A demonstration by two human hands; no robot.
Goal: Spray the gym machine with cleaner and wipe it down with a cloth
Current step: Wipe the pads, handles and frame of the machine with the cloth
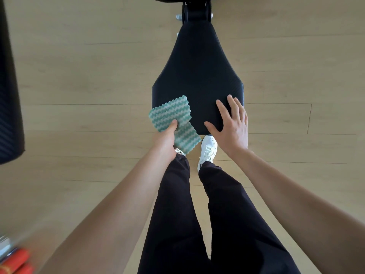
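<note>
Black padded seat [197,76] of the gym machine ran from near centre toward the far edge, narrowing to a black bracket [196,13] with a silver bolt [178,17] at its left. Left hand [166,138] gripped a green-and-white wavy-striped cloth [171,117], thumb on top and fingers curled under it; cloth lay over the seat's near left corner, part of it hanging off the edge. Right hand [232,123] lay flat on the seat's near right corner, fingers straight and spread, holding nothing. Below the hands: dark trousers [197,214] and a white shoe [207,149] on a pale wood floor [79,76]. Another black pad [9,95] at the far left edge. Blurred orange objects [16,264] at the near left corner, not identifiable.
</note>
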